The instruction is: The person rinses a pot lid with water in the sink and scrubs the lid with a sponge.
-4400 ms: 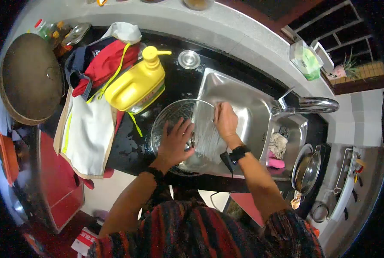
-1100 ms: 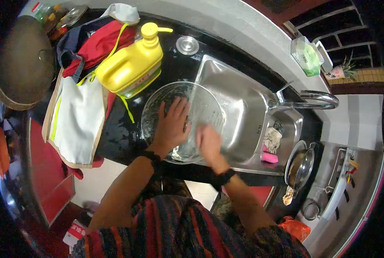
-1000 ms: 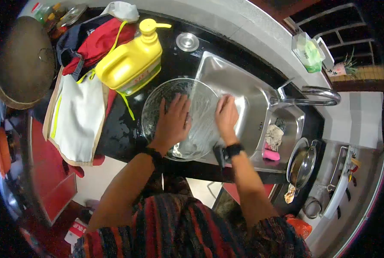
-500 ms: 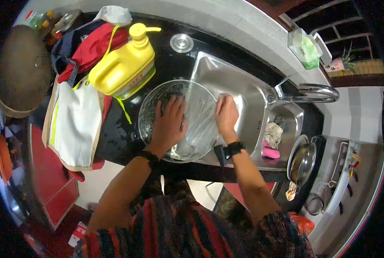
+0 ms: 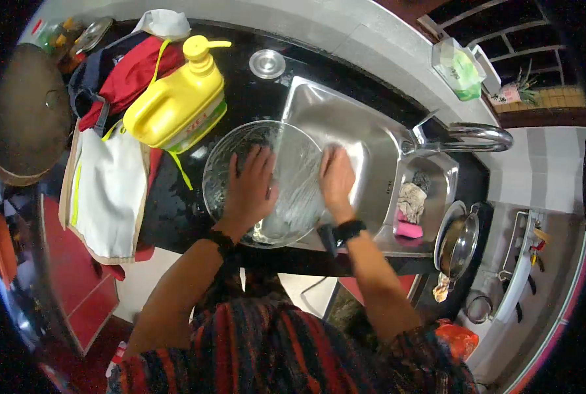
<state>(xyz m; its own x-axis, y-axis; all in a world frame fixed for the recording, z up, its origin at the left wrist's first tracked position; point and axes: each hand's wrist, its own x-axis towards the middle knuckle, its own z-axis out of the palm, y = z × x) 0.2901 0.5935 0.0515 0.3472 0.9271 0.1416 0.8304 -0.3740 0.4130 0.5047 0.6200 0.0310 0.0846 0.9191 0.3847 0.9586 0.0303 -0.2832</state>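
Observation:
A large, round clear bowl (image 5: 230,220) lies partly on the black counter and partly over the sink's left edge. Wrinkled, see-through cling film (image 5: 297,190) seems to stretch across it. My left hand (image 5: 250,187) rests flat on its left half, fingers spread. At the right rim, my right hand (image 5: 337,177) has its fingers curled in, apparently pinching the film's edge; the fingertips are partly hidden. Both wrists wear dark bands, the right one with a dark piece hanging off it.
A yellow pump jug (image 5: 178,98) stands to the left beside a white and red apron-like cloth (image 5: 112,190). The steel sink (image 5: 368,125) has a tap (image 5: 480,138) on the right. Its small basin holds a rag (image 5: 411,202) and a pink item (image 5: 408,230). A lidded pot (image 5: 460,246) sits beyond.
The whole view has shifted slightly, so everything sits a little further left. Both hands keep nearly the same places on the bowl.

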